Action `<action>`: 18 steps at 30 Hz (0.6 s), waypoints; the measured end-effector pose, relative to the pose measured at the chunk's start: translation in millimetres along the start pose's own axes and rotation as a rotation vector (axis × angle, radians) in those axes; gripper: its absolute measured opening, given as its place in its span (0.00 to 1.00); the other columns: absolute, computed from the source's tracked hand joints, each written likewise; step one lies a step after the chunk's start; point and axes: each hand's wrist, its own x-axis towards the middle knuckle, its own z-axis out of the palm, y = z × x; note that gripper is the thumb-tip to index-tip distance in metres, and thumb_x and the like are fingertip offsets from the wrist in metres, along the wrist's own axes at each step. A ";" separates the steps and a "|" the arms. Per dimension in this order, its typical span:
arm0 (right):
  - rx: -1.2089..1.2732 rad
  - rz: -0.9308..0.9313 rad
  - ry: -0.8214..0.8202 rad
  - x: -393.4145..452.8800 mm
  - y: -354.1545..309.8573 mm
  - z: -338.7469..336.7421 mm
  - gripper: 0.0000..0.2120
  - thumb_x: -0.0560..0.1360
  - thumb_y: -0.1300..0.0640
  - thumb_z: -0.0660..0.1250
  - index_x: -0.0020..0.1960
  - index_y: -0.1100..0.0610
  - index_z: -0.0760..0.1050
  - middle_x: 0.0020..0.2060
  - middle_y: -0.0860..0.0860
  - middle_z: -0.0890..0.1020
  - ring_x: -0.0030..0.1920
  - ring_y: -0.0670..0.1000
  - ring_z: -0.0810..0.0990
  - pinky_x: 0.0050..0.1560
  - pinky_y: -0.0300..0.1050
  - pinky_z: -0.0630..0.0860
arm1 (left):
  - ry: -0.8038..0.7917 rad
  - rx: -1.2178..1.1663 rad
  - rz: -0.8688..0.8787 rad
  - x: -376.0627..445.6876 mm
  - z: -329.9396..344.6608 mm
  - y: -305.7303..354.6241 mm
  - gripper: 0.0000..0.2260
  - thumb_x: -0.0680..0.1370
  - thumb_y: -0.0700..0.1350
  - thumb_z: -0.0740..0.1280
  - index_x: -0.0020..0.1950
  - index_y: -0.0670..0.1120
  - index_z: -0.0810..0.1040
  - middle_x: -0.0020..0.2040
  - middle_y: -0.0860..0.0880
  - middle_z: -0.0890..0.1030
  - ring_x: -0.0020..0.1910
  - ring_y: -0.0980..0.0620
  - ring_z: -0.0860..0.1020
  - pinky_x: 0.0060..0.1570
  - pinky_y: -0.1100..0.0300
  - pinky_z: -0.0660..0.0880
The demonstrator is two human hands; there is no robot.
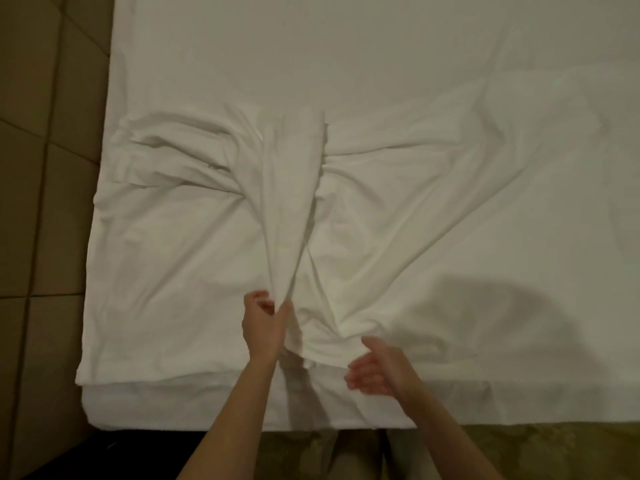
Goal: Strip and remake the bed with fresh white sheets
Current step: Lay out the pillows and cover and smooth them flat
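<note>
Bare forearms came up from the bottom centre of the frame, nearest the camera. Left hand (265, 323) sat lower centre, thumb and fingers pinched on a raised fold of the wrinkled white cotton sheet (194, 258); that fold ran as a taut ridge from the pinch up toward mid-frame. Right hand (375, 368) was just right of it, palm turned up, fingers spread and relaxed, holding nothing. Slightly blurred; its fingertips were near the sheet's lower hem, contact could not be told.

Sheet location: spread over the left and centre of the white mattress (381, 50), bunched into creases at centre left, its lower-left corner lying flat near the mattress corner, its hem running along the lower edge. Upper half of the mattress surface looked smooth.

Thick white mattress side (180, 407) showed below the hem at lower left. Brown square floor tiles (41, 168) filled the left strip of the frame. Patterned olive-green fabric (536, 448) ran along the bottom right under the mattress edge. Soft shadow lay on the sheet at lower right.
</note>
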 end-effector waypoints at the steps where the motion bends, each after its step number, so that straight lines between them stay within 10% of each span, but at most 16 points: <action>1: 0.009 -0.060 0.018 4.0 -16.0 2.3 0.21 0.80 0.50 0.60 0.41 0.66 0.79 0.31 0.58 0.84 0.29 0.52 0.83 0.31 0.39 0.76 | -0.002 0.005 0.043 7.2 1.1 12.5 0.19 0.73 0.43 0.73 0.60 0.44 0.71 0.46 0.50 0.76 0.46 0.48 0.76 0.48 0.59 0.70; 7: -0.048 -0.490 0.109 26.3 -136.9 33.7 0.09 0.78 0.53 0.66 0.48 0.59 0.78 0.42 0.55 0.84 0.40 0.51 0.83 0.39 0.42 0.76 | 0.025 0.045 0.165 37.6 14.9 54.8 0.20 0.74 0.45 0.70 0.64 0.47 0.69 0.59 0.49 0.76 0.56 0.48 0.76 0.52 0.56 0.72; 14: -0.215 -0.670 0.181 43.3 -279.1 85.8 0.36 0.68 0.41 0.72 0.69 0.57 0.65 0.60 0.52 0.77 0.59 0.54 0.78 0.61 0.57 0.75 | 0.135 0.163 0.448 44.8 24.0 68.5 0.27 0.73 0.40 0.71 0.70 0.46 0.68 0.66 0.46 0.66 0.63 0.47 0.67 0.58 0.57 0.69; 18: -0.252 -0.700 0.237 60.4 -306.6 106.1 0.25 0.73 0.53 0.70 0.67 0.59 0.67 0.60 0.54 0.76 0.58 0.54 0.77 0.61 0.51 0.75 | -0.003 0.102 0.457 59.4 34.3 83.8 0.25 0.73 0.46 0.72 0.69 0.48 0.71 0.57 0.51 0.74 0.56 0.51 0.72 0.58 0.56 0.72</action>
